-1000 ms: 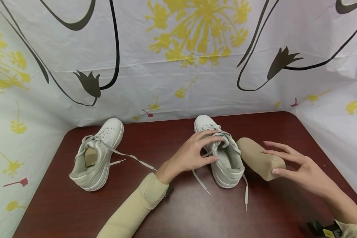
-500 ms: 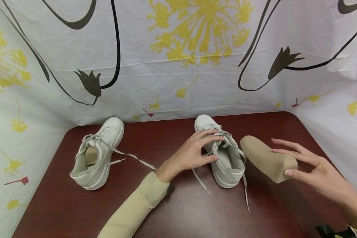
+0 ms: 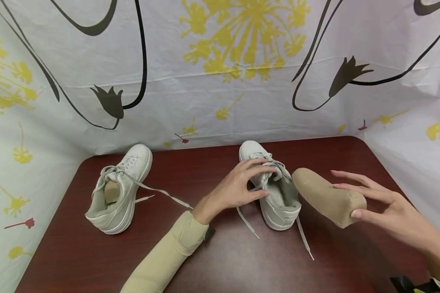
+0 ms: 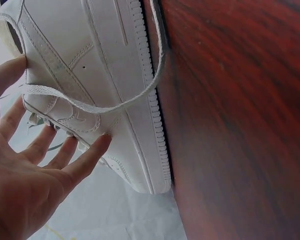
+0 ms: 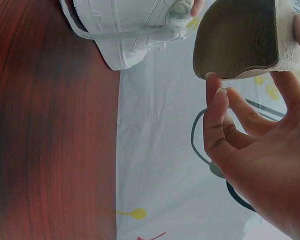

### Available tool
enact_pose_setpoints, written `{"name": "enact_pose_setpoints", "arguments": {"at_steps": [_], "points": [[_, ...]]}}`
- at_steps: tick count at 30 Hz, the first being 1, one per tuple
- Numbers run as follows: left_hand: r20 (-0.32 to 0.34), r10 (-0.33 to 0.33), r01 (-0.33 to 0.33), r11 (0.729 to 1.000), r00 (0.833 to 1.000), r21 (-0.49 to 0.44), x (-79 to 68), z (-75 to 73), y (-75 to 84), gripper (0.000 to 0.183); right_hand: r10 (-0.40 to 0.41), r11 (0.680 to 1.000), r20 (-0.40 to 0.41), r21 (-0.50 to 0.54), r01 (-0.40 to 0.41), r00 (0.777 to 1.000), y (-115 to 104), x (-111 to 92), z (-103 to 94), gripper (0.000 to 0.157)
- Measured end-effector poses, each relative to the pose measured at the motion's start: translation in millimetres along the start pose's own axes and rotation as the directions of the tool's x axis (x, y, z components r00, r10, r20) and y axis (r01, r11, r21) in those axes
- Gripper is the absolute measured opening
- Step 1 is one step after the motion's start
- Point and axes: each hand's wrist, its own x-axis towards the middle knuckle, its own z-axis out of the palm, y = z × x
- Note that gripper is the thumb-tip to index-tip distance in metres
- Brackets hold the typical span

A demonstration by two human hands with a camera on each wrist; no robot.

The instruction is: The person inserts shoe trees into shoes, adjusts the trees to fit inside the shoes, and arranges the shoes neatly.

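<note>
A white sneaker [image 3: 280, 207] stands on the table with its toe away from me and its laces loose. My left hand [image 3: 234, 185] holds it around the opening, fingers over the tongue and thumb at the collar; the left wrist view shows the fingers [image 4: 85, 162] along its laced side. Beside it, my right hand [image 3: 392, 207] pinches the blocky end of a tan molded shoe insert [image 3: 326, 197] between thumb and fingers. The insert's rounded end points at the sneaker's opening. From the right wrist, a hollow underside of the insert [image 5: 235, 42] shows.
A second white sneaker [image 3: 121, 195] stands at the left, another tan insert [image 3: 112, 192] inside it and its lace trailing across the dark red table [image 3: 242, 260]. A white patterned curtain [image 3: 205, 101] hangs along the table's back and sides.
My right hand has lifted the insert off the table and tilted it, moving it right, then slightly back left toward the sneaker. A lace end swung right. My left hand stays in place.
</note>
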Motion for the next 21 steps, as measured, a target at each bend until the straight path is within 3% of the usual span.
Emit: {"name": "enact_pose_setpoints", "arguments": {"at_steps": [10, 17, 21], "points": [[0.029, -0.019, 0.02, 0.999, 0.999, -0.029, 4.8, -4.6, -1.9, 0.048, -0.044, 0.997, 0.107, 0.07, 0.036, 0.993, -4, 10, 7.7, 0.064], [0.03, -0.016, 0.017, 0.999, 0.999, -0.046, 6.2, -4.5, -1.7, 0.041, -0.039, 0.999, 0.171, -0.014, 0.042, 0.984, -10, 20, 11.0, 0.064], [0.036, -0.013, 0.015, 0.998, 0.999, -0.058, 6.2, -4.7, -1.9, 0.04, -0.035, 0.999, 0.191, 0.01, 0.034, 0.981, -11, 23, 12.6, 0.063]]}}
